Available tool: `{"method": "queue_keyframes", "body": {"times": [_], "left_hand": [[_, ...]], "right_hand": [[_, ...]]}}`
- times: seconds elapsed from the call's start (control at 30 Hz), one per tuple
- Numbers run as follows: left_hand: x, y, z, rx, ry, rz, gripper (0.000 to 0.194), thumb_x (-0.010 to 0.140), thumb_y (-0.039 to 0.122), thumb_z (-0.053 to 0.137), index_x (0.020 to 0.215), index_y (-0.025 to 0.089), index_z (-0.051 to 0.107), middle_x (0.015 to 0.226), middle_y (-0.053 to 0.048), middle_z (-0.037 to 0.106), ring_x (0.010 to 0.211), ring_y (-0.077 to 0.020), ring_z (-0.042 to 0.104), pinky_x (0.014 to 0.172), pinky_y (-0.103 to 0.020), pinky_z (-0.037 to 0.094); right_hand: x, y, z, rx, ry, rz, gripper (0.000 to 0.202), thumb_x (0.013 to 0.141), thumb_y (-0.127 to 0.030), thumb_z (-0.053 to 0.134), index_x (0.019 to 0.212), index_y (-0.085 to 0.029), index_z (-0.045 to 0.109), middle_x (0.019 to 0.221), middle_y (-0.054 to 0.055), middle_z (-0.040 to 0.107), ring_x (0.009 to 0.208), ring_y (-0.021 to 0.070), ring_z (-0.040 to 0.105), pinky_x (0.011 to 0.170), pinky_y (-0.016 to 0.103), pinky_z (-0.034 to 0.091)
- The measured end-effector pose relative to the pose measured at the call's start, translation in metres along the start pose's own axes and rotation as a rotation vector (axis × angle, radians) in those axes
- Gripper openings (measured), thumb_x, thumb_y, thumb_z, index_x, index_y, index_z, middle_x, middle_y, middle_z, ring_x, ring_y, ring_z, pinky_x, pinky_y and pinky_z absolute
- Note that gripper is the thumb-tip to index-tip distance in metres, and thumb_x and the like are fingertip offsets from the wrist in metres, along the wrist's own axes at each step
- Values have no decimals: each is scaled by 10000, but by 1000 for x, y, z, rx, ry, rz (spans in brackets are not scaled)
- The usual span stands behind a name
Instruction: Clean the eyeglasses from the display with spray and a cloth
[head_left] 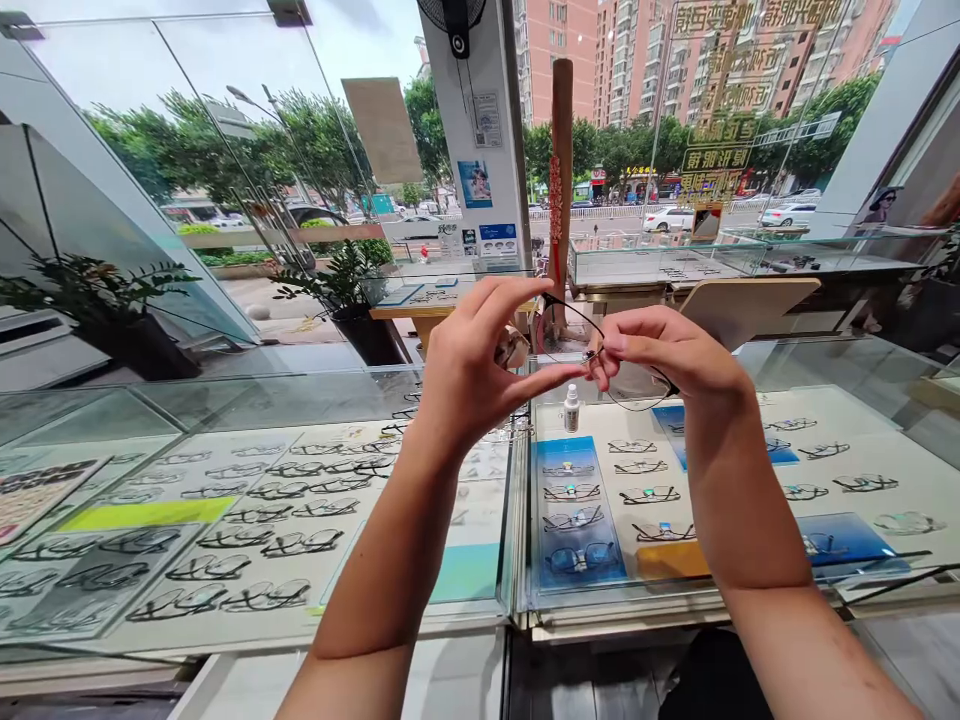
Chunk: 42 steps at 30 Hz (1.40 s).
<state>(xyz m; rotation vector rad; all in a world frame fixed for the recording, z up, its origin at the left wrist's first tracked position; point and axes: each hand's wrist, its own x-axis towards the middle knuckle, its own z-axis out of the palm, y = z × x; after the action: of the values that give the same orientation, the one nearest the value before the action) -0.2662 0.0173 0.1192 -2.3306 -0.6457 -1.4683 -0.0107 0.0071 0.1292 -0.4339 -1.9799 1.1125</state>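
Observation:
A pair of thin dark-rimmed eyeglasses (576, 305) is held up in front of me, above the glass display counters. My left hand (480, 350) grips one side of it, with the index finger at the top of the rim and the thumb near the nose bridge. Around the middle of the frame, my right hand (667, 350) pinches it between thumb and fingers. The second lens shows below my right hand. Part of the frame and some fingertips are hidden behind the hands. A small white bottle (571, 410) stands on the counter beneath the eyeglasses.
Rows of eyeglasses (301, 542) lie in the left glass display case (247, 405), and more sit on blue panels (577, 510) in the right one. Farther back are another glass counter (645, 262), a wooden post (561, 120), a chair back (742, 300) and potted plants (345, 285).

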Motion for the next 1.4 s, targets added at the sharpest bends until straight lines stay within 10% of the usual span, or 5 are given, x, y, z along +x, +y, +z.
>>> {"method": "queue_keyframes", "body": {"times": [0.17,0.47,0.63,1.03,1.4], "left_hand": [[0,6,-1,51,23,-16,726,858,802,787,1343,274,676,1234,-106,772,1046,-277,740,872,-421,630],[-7,-10,-12,173,215,-157,666,834,759,839,1284,305,652,1162,-84,740,1123,-330,716,950,-490,605],[-8,-9,-18,165,266,-259,639,836,800,804,1227,315,661,1148,-73,734,1129,-344,706,945,-524,601],[-11,-7,-16,214,292,-187,680,856,828,764,1285,312,652,1134,-63,771,1071,-321,749,914,-500,643],[-18,-8,-24,106,80,-273,696,932,847,654,1435,366,648,1251,-46,797,1208,-367,764,885,-570,650]], "right_hand": [[-4,-5,2,-116,71,10,430,1012,-588,723,803,-217,781,779,41,753,768,179,707,809,333,594],[-14,-12,11,-586,801,-241,300,1012,-552,690,1051,-265,772,1077,50,783,1053,245,723,1023,446,578],[-15,-16,28,-848,721,-197,537,899,-532,825,1354,-274,705,1375,104,748,1212,336,718,1086,561,584],[-7,-10,40,-864,798,-197,446,950,-466,829,1356,-312,727,1316,90,766,1114,331,758,1040,559,622],[-12,-9,33,-812,824,-182,436,947,-413,851,1355,-302,745,1316,89,764,1108,305,746,1017,536,637]]}}
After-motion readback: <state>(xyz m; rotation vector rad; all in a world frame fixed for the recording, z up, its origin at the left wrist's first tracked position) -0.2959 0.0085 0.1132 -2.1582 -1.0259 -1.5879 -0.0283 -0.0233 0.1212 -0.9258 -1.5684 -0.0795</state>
